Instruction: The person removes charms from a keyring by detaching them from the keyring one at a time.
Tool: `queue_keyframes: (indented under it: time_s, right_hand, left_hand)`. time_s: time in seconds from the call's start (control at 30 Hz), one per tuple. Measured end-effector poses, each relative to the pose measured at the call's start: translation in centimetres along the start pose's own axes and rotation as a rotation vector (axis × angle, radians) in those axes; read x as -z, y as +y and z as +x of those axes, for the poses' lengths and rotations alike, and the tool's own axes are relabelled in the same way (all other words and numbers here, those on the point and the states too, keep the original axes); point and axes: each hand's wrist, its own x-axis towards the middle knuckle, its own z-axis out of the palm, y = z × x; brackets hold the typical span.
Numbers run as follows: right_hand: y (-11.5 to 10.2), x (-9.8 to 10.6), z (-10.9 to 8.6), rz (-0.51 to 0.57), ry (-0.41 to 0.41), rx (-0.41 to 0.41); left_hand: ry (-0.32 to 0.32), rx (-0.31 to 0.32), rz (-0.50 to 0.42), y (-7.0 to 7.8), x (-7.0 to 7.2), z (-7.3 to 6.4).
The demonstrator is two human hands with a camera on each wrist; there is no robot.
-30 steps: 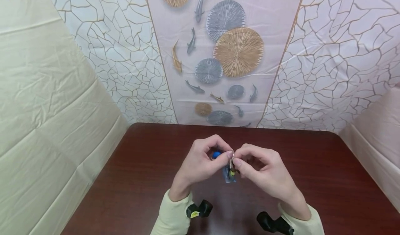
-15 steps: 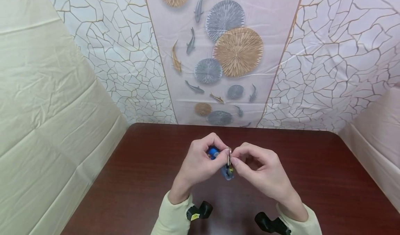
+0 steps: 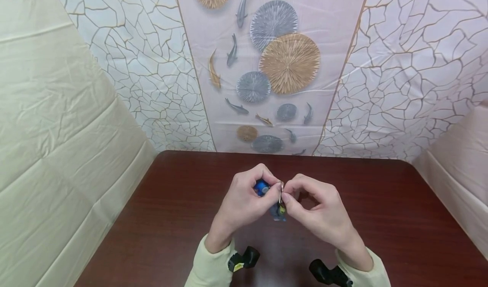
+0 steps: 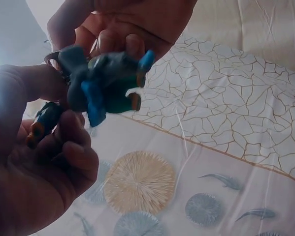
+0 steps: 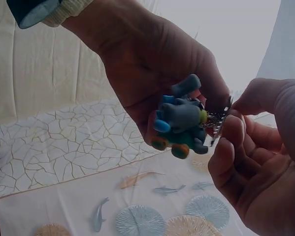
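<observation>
Both hands meet over the table around a keychain. In the head view my left hand point(image 3: 244, 198) pinches its metal key ring point(image 3: 281, 189) between thumb and index finger. From the other side my right hand point(image 3: 320, 206) pinches the same ring with thumb and fingertip. Off a short chain point(image 5: 213, 119) hangs a small grey toy figurine point(image 5: 181, 118) with blue parts, a green body and orange feet. A second figurine point(image 4: 44, 120), green and orange, lies against the curled fingers of my left hand. Its blue part point(image 3: 261, 187) shows behind the left thumb from above.
A dark red-brown table point(image 3: 183, 236) lies below the hands. Behind it hangs a patterned cloth point(image 3: 267, 109) with fish and round leaf shapes. Pale cloth point(image 3: 76, 151) closes off the left side, more cloth point(image 3: 457, 160) the right. A black camera sits on each wrist.
Both hands have shifted slightly left with the keychain, still pinching the ring. More of the blue figurine shows behind the left thumb, and the hanging one has swung a little.
</observation>
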Motion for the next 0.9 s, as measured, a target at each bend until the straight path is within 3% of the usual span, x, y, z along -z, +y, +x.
queue_keyframes:
  time_s: [0.33,0.53,0.63,0.9]
  right_hand:
    - [0.1,0.7,0.0,0.120,-0.031,-0.045]
    - [-0.2,1.2,0.0,0.095,-0.100,-0.133]
    - [-0.4,1.3,0.1,0.056,-0.126,-0.199]
    - [-0.3,0.5,0.2,-0.013,-0.125,-0.187]
  left_hand:
    - [-0.108,-0.061,-0.125,-0.6,0.9,0.2]
    - [-0.146,-0.105,-0.068,-0.7,1.0,0.2]
    - [-0.127,-0.140,0.002,-0.8,1.0,0.2]
    - [0.008,-0.170,0.078,-0.5,1.1,0.0]
